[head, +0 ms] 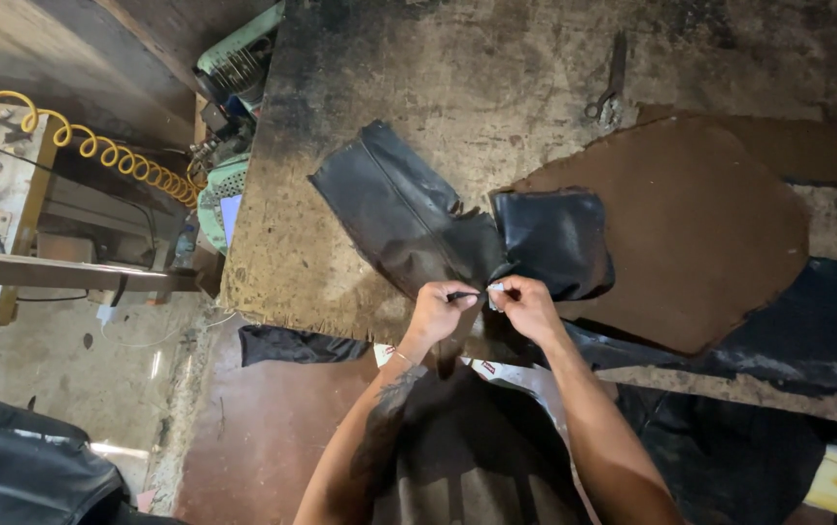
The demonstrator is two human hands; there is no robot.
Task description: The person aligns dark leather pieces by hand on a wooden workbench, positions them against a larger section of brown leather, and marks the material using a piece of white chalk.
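- A black leather piece [409,219] is spread on the worn workbench [496,87] at the centre of the frame; its long axis runs diagonally, from the upper left near the bench's dark patch down to the lower right at the bench's near edge.
- A seam line is seen along that same diagonal, and a folded, shinier flap of the piece is turned toward the right of centre.
- The near end of the leather is pinched by both hands, just below centre: the left hand [438,311] is closed on it together with a thin dark tool, and the right hand [527,306] is clamped on the edge beside something small and white. The fingertips of the two hands are almost touching.
- A large brown pattern board [691,233] is laid right of centre, partly under the folded flap; a second brown strip is seen behind it at the upper right.
- A pair of scissors [611,87] is left at the upper middle of the bench, well apart from the hands.
- More dark material [817,331] is draped at the right edge, over the bench's near side.
- A yellow coiled hose [78,136] is stretched across the upper left, above a shelf of small items too blurred to tell.
- A green machine [233,68] is wedged beside the bench's left edge.
- A black garment [29,476] lies at the lower left corner.
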